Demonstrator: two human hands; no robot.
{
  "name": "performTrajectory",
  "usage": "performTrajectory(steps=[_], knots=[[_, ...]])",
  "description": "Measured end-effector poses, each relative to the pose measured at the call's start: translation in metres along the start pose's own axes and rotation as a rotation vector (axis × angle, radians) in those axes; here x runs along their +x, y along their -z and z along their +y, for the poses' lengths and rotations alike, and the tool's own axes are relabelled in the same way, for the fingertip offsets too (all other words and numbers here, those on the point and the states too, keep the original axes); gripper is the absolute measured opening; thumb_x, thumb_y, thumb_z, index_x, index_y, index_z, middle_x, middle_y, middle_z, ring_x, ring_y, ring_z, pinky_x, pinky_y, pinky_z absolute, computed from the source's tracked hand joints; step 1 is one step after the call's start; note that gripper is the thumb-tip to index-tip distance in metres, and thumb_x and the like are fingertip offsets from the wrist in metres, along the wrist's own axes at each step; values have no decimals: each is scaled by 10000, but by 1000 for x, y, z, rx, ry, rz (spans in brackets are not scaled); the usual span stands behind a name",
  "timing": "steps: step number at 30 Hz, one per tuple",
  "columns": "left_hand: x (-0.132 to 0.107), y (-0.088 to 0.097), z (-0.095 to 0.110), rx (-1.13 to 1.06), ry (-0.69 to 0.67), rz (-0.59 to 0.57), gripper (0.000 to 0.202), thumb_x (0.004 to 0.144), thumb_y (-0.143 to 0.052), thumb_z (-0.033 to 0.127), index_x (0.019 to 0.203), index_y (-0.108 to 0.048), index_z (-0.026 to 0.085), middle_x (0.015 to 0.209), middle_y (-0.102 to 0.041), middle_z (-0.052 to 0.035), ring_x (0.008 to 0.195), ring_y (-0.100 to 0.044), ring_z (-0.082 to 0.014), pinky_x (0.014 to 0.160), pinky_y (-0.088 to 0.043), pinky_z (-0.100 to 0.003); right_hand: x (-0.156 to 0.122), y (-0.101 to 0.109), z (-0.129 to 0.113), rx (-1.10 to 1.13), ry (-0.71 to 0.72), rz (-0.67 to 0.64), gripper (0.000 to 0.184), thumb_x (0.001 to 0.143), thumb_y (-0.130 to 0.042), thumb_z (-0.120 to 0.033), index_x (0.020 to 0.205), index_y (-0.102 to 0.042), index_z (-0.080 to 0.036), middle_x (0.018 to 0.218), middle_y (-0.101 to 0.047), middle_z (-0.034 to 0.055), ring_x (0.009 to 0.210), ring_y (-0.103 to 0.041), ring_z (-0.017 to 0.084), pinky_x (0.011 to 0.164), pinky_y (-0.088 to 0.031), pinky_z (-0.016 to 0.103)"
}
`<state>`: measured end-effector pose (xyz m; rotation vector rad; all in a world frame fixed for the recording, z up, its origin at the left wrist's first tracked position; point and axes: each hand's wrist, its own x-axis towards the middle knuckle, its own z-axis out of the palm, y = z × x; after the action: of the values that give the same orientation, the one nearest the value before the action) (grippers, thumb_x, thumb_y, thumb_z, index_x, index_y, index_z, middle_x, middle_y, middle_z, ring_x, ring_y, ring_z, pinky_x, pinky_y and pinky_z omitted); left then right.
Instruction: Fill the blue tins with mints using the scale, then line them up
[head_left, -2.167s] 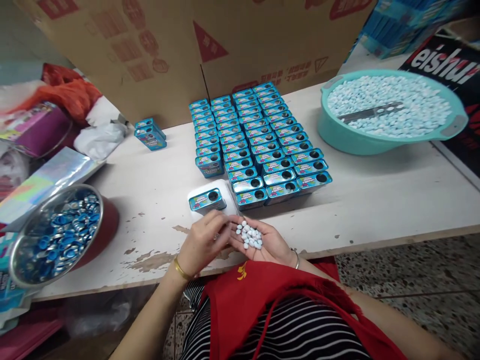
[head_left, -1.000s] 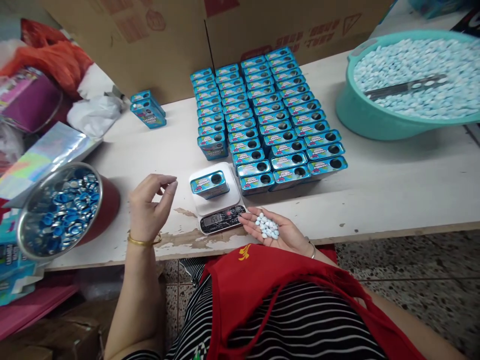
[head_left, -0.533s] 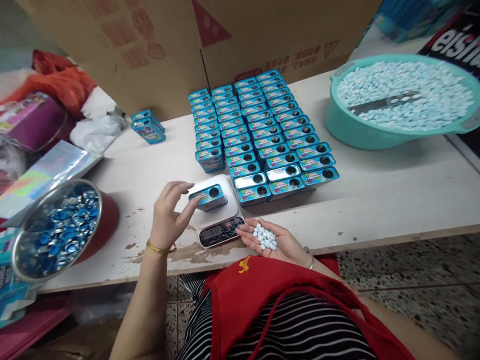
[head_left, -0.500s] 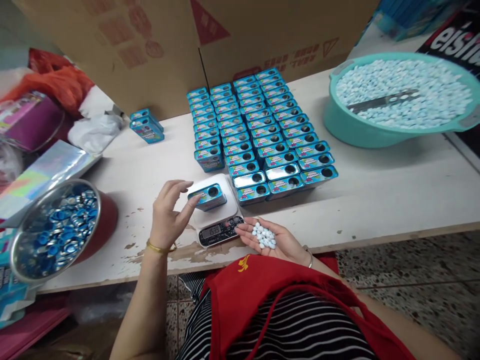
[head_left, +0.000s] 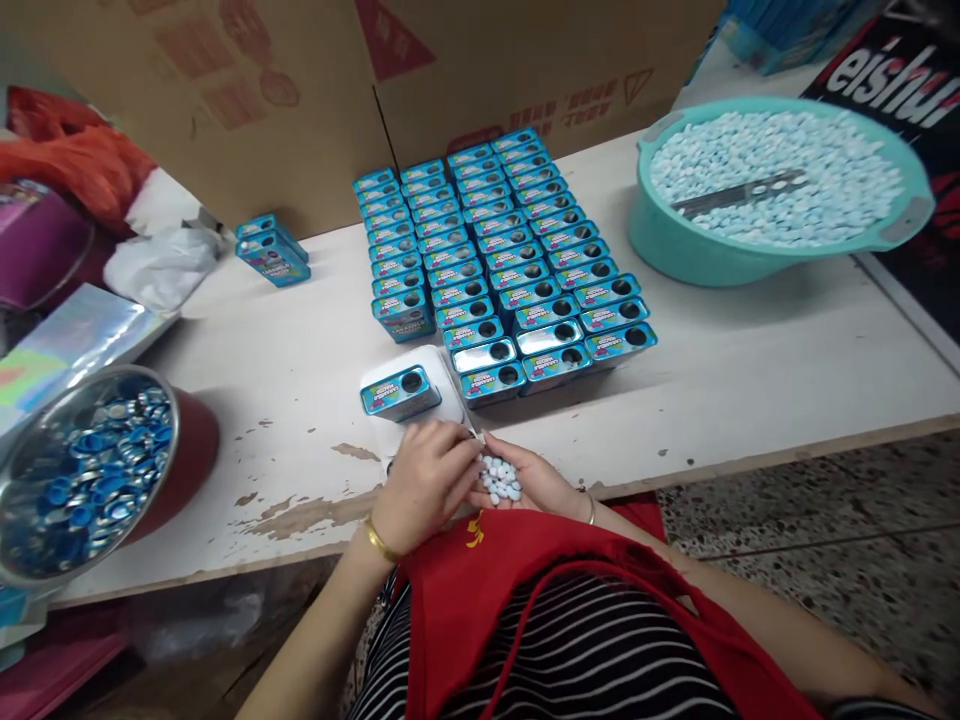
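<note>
My right hand (head_left: 541, 478) is cupped palm up near the table's front edge, holding a small heap of white and pale blue candies (head_left: 501, 480). Over the left side of that heap, my left hand (head_left: 429, 478) has its fingers bent and pressed together. Its fingertips are partly hidden, so whatever they pinch does not show. Just beyond both hands, a blue tin (head_left: 401, 393) with a round hole in its top stands upright on a white kitchen scale (head_left: 448, 398). The scale's display is mostly covered by my left hand.
Rows of similar blue tins (head_left: 502, 270) stand behind the scale. At right is a turquoise basin (head_left: 720, 262) of candies with a flat metal strip in it. A pot (head_left: 196, 440) of blue and silver caps sits left. Two tins (head_left: 274, 258) stand by the cardboard box (head_left: 315, 110).
My left hand has left the tin on the scale and moved right and nearer, onto the candies in my right palm. The tin stays on the scale. The camera view has shifted slightly.
</note>
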<state>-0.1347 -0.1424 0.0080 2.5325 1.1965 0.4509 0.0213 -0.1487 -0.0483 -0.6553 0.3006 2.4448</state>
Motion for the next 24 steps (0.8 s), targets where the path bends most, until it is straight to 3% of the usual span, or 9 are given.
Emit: performTrajectory(steps=[3,5,8,11,15,18,21,24], knots=[[0,-10,8,21,11,-29,147,929,-461,220,945,-602,182,865,-616,-57,792,-515,-179,689,-352,-340,1,1,1,-1,-19,-33,343,967,-411,-337,738,-574,-140,575,-615,-4,486,-590,93,477,-482,186],[-1,-6,7,18,4,21,138,927,-459,187,955,-593,185,850,-618,-43,782,-525,-166,705,-349,-335,1,1,0,-16,-20,-52,326,955,-441,-355,774,-592,-130,611,-637,14,531,-620,105,519,-507,197],[3,12,-4,49,28,265,80,898,-523,160,947,-578,191,878,-625,-29,839,-558,-155,787,-363,-341,-2,1,-2,-53,-29,-37,338,966,-411,-349,975,-624,-87,806,-709,86,751,-699,150,727,-559,259],[10,30,-23,153,117,475,54,862,-598,186,914,-588,196,885,-628,-22,859,-576,-157,829,-360,-354,-5,1,-4,-86,-30,-15,388,977,-374,-347,1142,-587,-67,1037,-704,137,990,-681,190,857,-541,288],[9,40,-51,144,180,424,161,844,-635,293,982,-621,212,981,-636,-36,930,-587,-175,879,-374,-366,-9,6,-8,-99,8,10,376,970,-395,-342,1156,-580,-72,1131,-680,146,1083,-645,211,879,-538,284],[-6,34,-70,6,309,560,257,869,-589,363,1070,-616,205,1053,-617,-62,1009,-570,-187,894,-413,-350,-12,13,-15,-108,65,60,335,973,-393,-297,1131,-584,-71,1088,-695,149,1049,-663,202,883,-542,286],[-26,16,-96,-239,556,711,355,944,-415,442,1111,-606,192,1075,-627,-82,987,-586,-175,814,-459,-309,-15,21,-22,-105,142,155,279,966,-401,-234,1100,-591,-79,974,-724,124,972,-693,190,896,-542,292],[-40,-6,-124,-497,742,640,512,923,-365,565,1153,-601,174,1143,-635,-114,1029,-599,-197,775,-483,-301,-14,27,-24,-122,176,233,247,954,-418,-202,1084,-594,-89,901,-732,106,907,-712,187,886,-552,296]])
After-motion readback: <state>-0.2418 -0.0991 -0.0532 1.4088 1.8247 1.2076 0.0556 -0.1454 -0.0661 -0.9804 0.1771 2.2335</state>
